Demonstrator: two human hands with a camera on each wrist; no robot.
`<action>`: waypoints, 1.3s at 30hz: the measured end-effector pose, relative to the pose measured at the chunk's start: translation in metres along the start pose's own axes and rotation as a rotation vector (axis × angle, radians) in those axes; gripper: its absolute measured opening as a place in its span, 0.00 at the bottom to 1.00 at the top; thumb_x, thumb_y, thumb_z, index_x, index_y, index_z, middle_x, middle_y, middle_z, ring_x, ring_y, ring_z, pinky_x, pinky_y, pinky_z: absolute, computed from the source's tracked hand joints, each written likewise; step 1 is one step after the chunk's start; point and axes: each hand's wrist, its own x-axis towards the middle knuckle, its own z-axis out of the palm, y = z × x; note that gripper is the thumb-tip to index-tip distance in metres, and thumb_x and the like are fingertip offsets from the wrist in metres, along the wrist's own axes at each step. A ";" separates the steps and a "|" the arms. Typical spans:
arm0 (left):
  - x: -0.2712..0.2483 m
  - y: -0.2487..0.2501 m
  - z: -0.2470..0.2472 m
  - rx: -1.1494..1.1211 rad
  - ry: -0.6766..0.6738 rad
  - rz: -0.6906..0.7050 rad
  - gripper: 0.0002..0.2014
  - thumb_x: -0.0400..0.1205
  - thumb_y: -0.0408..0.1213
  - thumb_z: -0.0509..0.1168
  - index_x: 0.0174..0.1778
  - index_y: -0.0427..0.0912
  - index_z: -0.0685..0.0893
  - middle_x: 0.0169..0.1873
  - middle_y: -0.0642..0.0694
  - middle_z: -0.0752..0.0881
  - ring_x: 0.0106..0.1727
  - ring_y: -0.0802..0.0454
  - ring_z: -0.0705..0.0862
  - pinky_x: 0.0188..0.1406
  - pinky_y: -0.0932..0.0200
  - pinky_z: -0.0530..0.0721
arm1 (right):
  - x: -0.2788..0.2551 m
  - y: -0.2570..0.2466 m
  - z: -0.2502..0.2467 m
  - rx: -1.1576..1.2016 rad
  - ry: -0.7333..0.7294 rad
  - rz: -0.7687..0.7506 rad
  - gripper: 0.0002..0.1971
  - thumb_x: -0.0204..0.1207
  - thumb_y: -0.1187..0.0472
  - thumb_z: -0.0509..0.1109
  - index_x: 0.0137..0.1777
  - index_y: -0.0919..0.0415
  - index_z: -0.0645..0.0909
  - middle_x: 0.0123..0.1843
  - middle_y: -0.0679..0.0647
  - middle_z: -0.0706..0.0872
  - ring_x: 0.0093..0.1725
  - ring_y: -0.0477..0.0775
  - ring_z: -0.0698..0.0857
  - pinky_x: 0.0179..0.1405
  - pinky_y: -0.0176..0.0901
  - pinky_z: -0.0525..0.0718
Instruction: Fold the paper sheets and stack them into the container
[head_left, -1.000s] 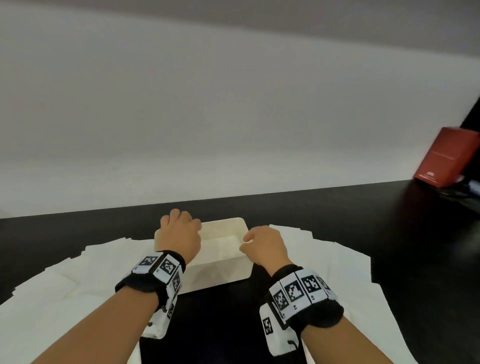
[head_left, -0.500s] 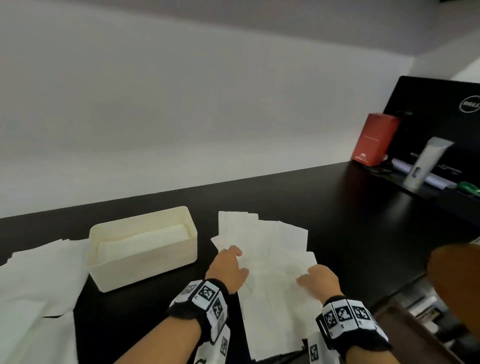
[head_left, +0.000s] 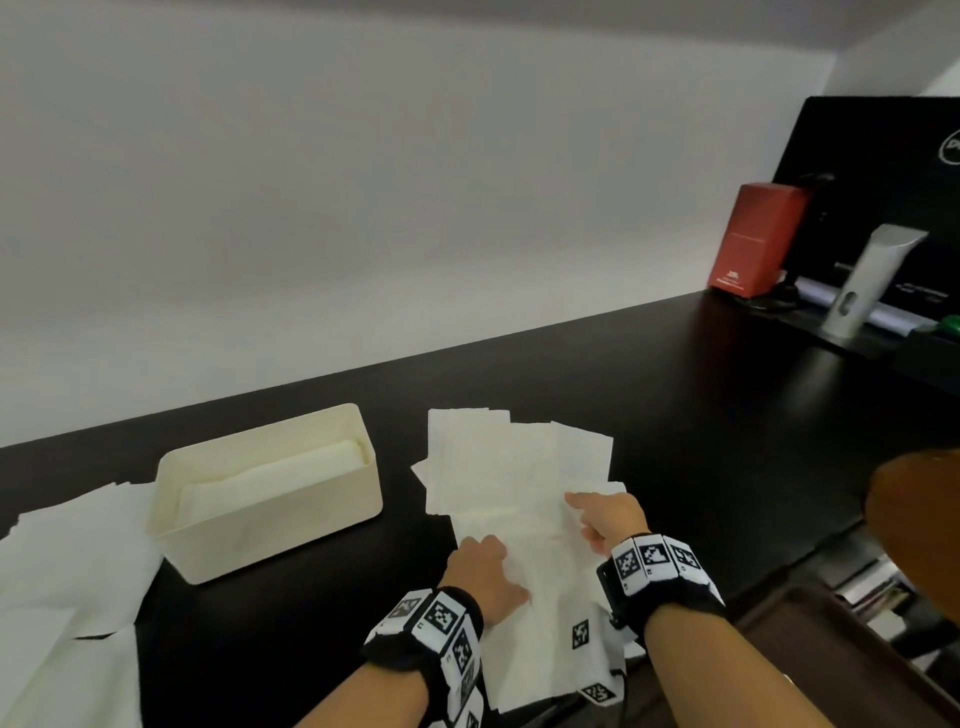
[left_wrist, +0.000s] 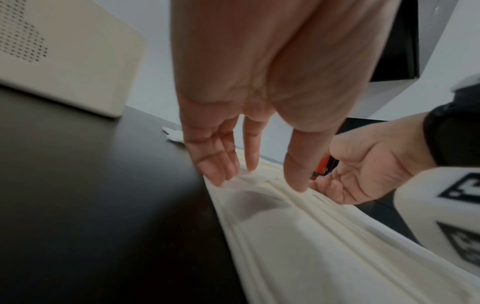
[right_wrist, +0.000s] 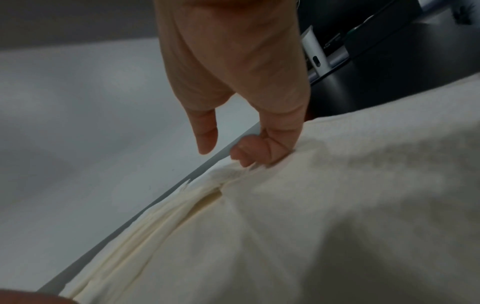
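Note:
A cream container (head_left: 332, 499) stands on the black table with folded sheets (head_left: 270, 475) inside. To its right lies a fanned pile of white paper sheets (head_left: 514, 462). My left hand (head_left: 483, 577) rests at the pile's near left edge. In the left wrist view its straight fingers (left_wrist: 249, 164) touch the paper (left_wrist: 311, 246) with their tips. My right hand (head_left: 605, 519) lies on the pile's right side with one finger stretched out. Seen from the right wrist, its curled fingers (right_wrist: 249, 154) hook the bunched edge of the top sheet (right_wrist: 337, 205), which is lifted slightly off the pile.
A second spread of paper sheets (head_left: 67, 545) lies left of the container. At the back right stand a red box (head_left: 753, 239), a black monitor (head_left: 883, 197) and its silver stand (head_left: 867, 280). The table's edge runs close on the right, beside a brown rounded object (head_left: 919, 525).
Both hands left the container and moved right onto the paper pile. In the last half second the right hand slid farther onto the pile and curled at the top sheet's edge.

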 end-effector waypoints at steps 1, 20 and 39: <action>0.000 0.000 0.000 0.009 0.006 0.004 0.28 0.78 0.47 0.67 0.73 0.46 0.69 0.70 0.45 0.68 0.73 0.46 0.70 0.72 0.53 0.74 | 0.000 -0.001 0.002 -0.026 0.010 -0.003 0.11 0.71 0.59 0.75 0.43 0.65 0.77 0.34 0.56 0.78 0.27 0.53 0.75 0.26 0.40 0.72; -0.005 0.007 0.003 0.164 -0.034 0.063 0.38 0.71 0.47 0.75 0.75 0.50 0.64 0.70 0.46 0.63 0.73 0.47 0.65 0.67 0.54 0.78 | -0.011 -0.014 0.014 -0.323 0.022 -0.023 0.11 0.75 0.59 0.69 0.51 0.67 0.82 0.48 0.59 0.85 0.45 0.58 0.82 0.43 0.43 0.78; -0.005 0.001 0.006 0.098 -0.005 0.059 0.33 0.74 0.46 0.72 0.73 0.49 0.67 0.68 0.46 0.67 0.70 0.48 0.70 0.66 0.55 0.77 | -0.028 0.028 -0.070 -0.043 -0.183 0.087 0.10 0.69 0.80 0.65 0.46 0.68 0.80 0.53 0.64 0.85 0.46 0.62 0.85 0.29 0.48 0.86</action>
